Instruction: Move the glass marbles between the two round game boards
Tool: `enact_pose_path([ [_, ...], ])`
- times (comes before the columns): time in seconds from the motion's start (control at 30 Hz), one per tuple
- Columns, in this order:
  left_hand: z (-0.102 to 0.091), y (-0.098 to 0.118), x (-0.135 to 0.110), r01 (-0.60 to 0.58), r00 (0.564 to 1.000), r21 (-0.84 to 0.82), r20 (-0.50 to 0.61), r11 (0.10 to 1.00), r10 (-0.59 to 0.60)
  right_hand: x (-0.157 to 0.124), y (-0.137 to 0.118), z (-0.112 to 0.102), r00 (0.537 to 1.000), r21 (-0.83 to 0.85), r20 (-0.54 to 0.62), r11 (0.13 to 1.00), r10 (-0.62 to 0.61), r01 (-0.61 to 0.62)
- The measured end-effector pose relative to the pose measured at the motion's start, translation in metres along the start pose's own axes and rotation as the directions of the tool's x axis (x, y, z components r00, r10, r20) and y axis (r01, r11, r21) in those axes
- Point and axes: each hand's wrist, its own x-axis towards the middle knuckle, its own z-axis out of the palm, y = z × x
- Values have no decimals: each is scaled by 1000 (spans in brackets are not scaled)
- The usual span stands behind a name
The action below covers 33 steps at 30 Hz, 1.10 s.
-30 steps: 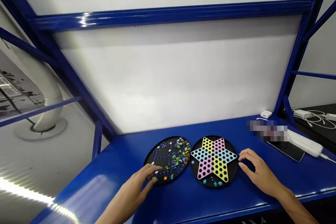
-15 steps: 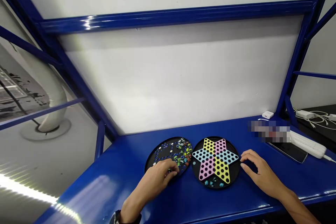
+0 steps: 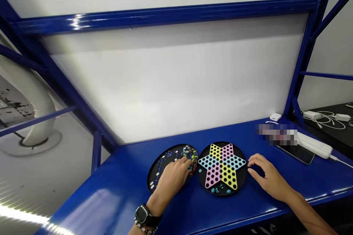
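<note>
My left hand (image 3: pixel 175 174) reaches over a round black tray (image 3: pixel 150 176) of loose glass marbles (image 3: pixel 193 154). Its fingers are bent down and drawn together among the marbles at the tray's right side. A bit of teal shows at the fingertips; what they hold, if anything, is mostly hidden. To the right lies a Chinese checkers board (image 3: pixel 222 163), a yellow, pink and light-blue star with black holes in a round black base. Several teal marbles (image 3: pixel 220 190) sit at its near edge. My right hand (image 3: pixel 268 178) rests beside the board's right rim, fingers curved, thumb apart, nothing seen in it.
Both round pieces lie on a blue tabletop (image 3: pixel 132 176) against a white panel (image 3: pixel 179 80) framed by blue metal bars. At the back right are a phone (image 3: pixel 299 154), a white power strip (image 3: pixel 314 145) with its cable, and a small white case (image 3: pixel 275 117).
My left hand has moved forward and to the right, deeper over the marbles, and the watch on its wrist now shows fully. My right hand stays beside the board. The view has shifted slightly.
</note>
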Motion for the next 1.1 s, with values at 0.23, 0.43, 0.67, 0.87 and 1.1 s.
enact_pose_path([
  [0.23, 1, -6, -12, -9, 992, -295, -125, 955, -29, -1, -1, 0, 1000, 1, -12, 1000, 10, -10],
  [0.43, -15, 42, -28, -198, 978, -606, -171, 770, 117, -1, -1, -1, 1000, -12, -6, 1000, -7, 7],
  [0.67, -14, 77, -16, -360, 931, -465, -120, 809, 345, -1, -1, 1, 1000, -11, -9, 1000, -2, 2],
  [0.87, -9, 50, -32, -282, 959, -518, -161, 808, 232, -1, 1, 2, 1000, 6, -5, 1000, -14, 14],
  [1.1, 31, -44, -43, 53, 965, -401, -214, 914, -150, 0, 2, 2, 1000, 5, -3, 1000, -3, 3],
])
